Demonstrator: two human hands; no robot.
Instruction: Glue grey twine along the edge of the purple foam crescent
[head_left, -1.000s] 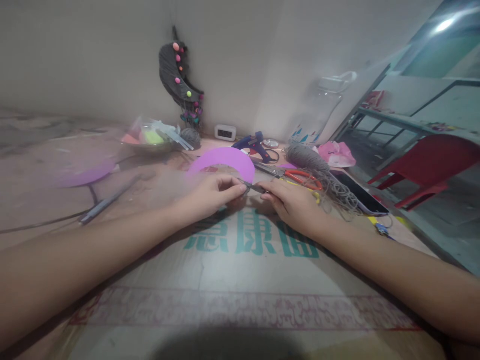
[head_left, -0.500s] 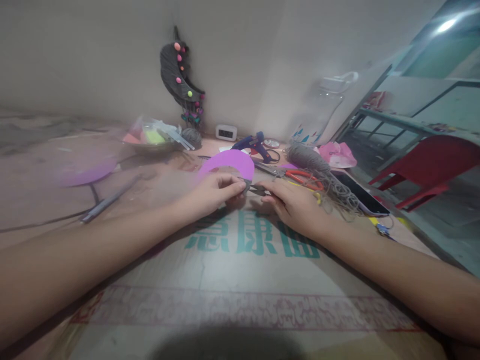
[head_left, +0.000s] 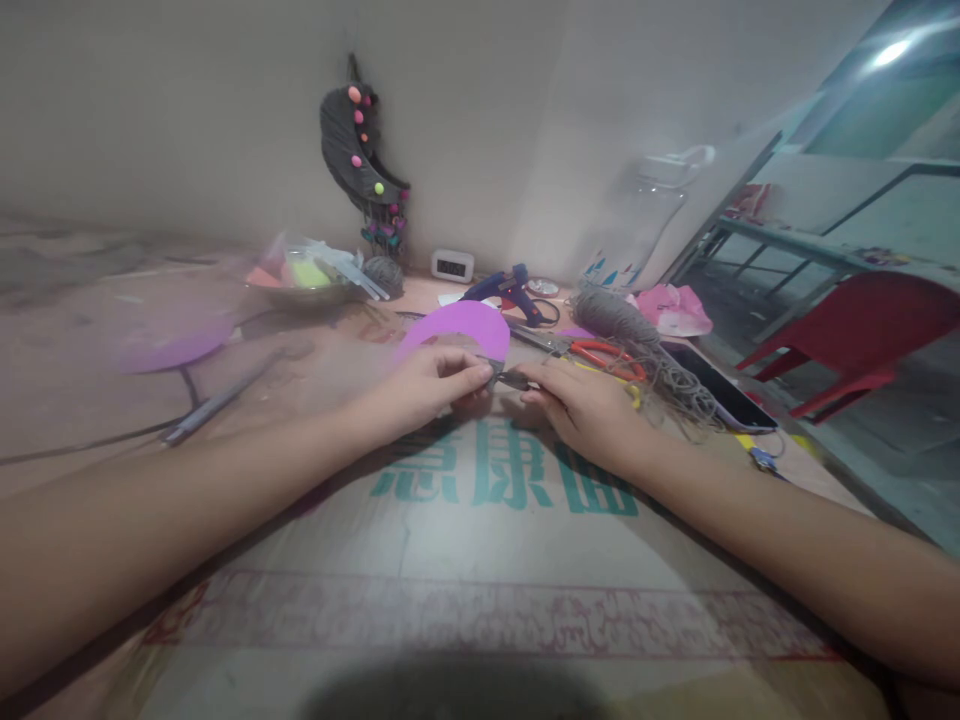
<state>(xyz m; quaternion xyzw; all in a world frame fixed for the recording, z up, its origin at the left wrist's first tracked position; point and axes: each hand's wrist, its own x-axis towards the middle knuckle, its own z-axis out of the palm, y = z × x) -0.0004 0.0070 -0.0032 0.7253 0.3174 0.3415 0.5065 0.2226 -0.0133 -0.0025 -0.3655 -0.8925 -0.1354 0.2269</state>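
A purple paper crescent (head_left: 465, 320) is pinched at its right tip between the thumb and fingers of my left hand (head_left: 442, 385). Dark grey yarn covers that tip. Close by on the right, my right hand (head_left: 581, 400) has its thumb and fingers closed on a small bundle of grey yarn (head_left: 514, 379), which reaches toward the crescent's tip. Both hands are above a cardboard sheet (head_left: 480, 550) with green printed characters. The left hand's fingers hide the lower part of the crescent.
Behind my hands lie orange-handled scissors (head_left: 607, 358), a blue glue gun (head_left: 514, 290) and a grey yarn skein (head_left: 622, 325). A phone (head_left: 724, 385) is at the right. A bowl (head_left: 300, 292), a small clock (head_left: 452, 265) and a clear bottle (head_left: 637, 220) stand by the wall.
Between my hands, the yarn has shifted from spread strands into a tighter dark bundle. My left hand and the crescent have hardly moved.
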